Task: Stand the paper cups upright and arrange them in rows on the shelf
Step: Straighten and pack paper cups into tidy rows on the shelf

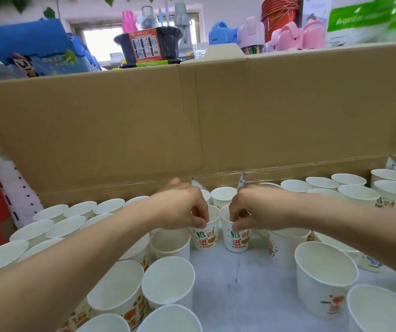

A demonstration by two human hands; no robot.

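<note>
Two upright white paper cups with red and green characters stand side by side at the middle of the white shelf surface (235, 283). My left hand (182, 207) pinches the rim of the left cup (204, 236). My right hand (247, 209) pinches the rim of the right cup (236, 238). Several more upright cups stand in rows to the left (55, 226), to the right (357, 195) and behind my hands (223, 195). Larger-looking cups sit close to the camera (168, 281), (324, 274).
A tall brown cardboard wall (192, 121) backs the shelf. Above it stand plastic bottles, a black pot (147, 46), pink and blue containers and a green-white bag (369, 20). A red and white perforated panel (12, 188) borders the left side.
</note>
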